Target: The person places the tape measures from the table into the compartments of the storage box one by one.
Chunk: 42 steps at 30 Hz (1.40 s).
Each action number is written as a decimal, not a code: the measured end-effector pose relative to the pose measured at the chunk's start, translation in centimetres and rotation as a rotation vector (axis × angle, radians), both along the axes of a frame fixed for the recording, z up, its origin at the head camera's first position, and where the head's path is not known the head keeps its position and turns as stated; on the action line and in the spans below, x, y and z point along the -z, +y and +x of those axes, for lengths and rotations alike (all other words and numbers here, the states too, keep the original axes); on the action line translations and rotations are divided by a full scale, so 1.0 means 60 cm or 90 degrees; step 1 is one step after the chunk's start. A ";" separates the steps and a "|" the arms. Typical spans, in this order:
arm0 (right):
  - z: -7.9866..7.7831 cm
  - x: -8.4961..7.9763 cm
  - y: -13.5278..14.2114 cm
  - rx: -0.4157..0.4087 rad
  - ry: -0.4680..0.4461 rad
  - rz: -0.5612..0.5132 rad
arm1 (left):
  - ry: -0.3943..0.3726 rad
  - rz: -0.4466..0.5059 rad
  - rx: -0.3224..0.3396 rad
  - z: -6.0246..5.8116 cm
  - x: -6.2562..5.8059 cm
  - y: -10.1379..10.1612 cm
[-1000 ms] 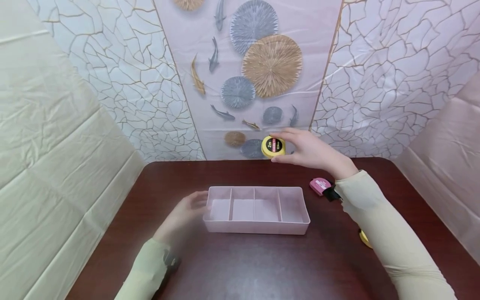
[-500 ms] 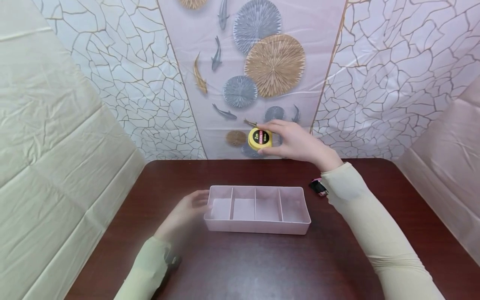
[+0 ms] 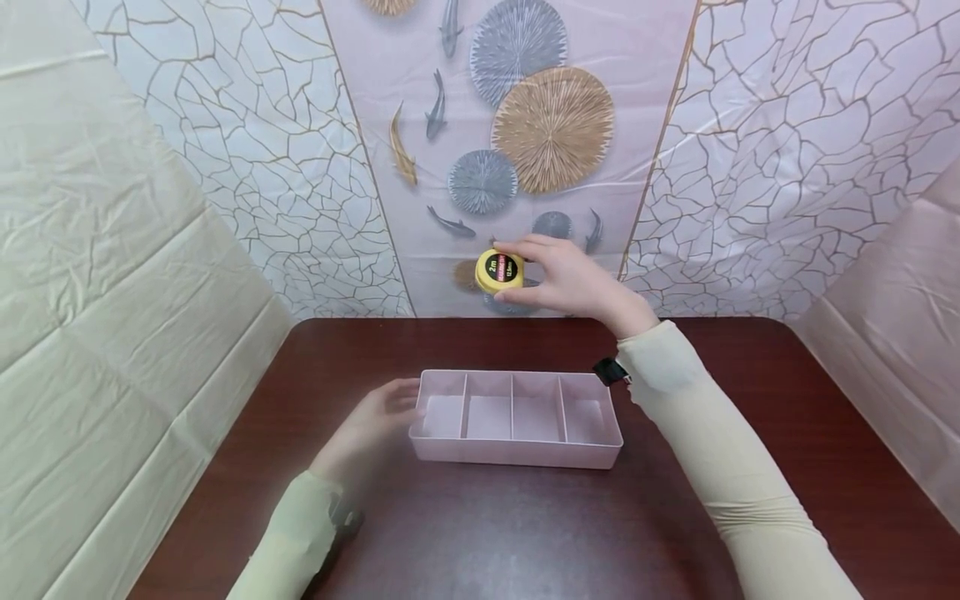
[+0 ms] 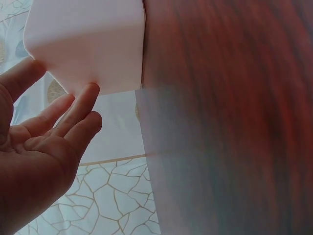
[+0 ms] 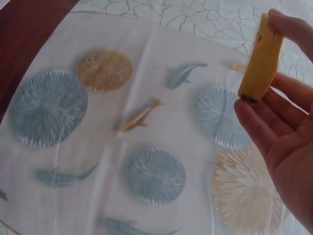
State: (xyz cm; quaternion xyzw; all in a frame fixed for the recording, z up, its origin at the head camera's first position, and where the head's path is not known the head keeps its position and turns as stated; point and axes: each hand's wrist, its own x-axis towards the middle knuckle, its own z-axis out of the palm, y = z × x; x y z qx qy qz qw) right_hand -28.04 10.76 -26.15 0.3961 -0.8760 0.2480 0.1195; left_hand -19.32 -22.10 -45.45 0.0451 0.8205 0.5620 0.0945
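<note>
In the head view my right hand [image 3: 573,279] pinches a yellow tape measure [image 3: 498,271] between thumb and fingers. It is held up above and behind the pink divided tray [image 3: 517,452], its black "2m" label facing me. In the right wrist view the tape measure [image 5: 261,61] shows its narrow side, with fingertips at both ends. My left hand [image 3: 367,425] rests at the tray's left end. Seen from the left wrist, its loosely extended fingers touch the end wall of the tray [image 4: 93,54]. The tray's compartments show bare floors.
A dark red-brown table [image 3: 480,533] bears the tray. Behind it hangs a patterned cloth backdrop [image 3: 555,129], and a pale cloth wall [image 3: 112,317] stands at the left. A small black device [image 3: 611,372] sits by the right cuff. My right forearm covers part of the table.
My right hand has carried the yellow tape measure leftward and slightly up. A pink tape measure and another yellow object at right are now hidden behind that arm. The left hand stays put.
</note>
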 end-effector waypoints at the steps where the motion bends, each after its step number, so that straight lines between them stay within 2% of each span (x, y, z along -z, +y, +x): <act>1: -0.001 0.002 -0.004 0.000 -0.002 -0.005 | 0.000 0.000 0.001 -0.002 0.003 -0.002; 9: -0.004 0.014 -0.034 -0.022 -0.026 -0.035 | -0.004 0.021 0.016 -0.006 0.008 -0.006; 14: -0.007 0.025 -0.048 -0.042 -0.026 -0.035 | 0.005 -0.001 0.019 -0.006 0.005 -0.004; 21: -0.012 0.034 -0.056 -0.035 -0.029 -0.030 | 0.000 -0.022 0.019 -0.008 0.002 -0.002; 28: -0.016 0.042 -0.068 -0.034 -0.024 -0.030 | 0.006 -0.018 0.017 -0.010 0.005 -0.004; 36: -0.015 0.038 -0.085 -0.046 -0.037 -0.014 | -0.001 0.002 0.022 -0.011 0.006 -0.002; 42: -0.015 0.037 -0.095 -0.059 -0.047 -0.001 | -0.003 -0.011 0.012 -0.012 0.006 -0.002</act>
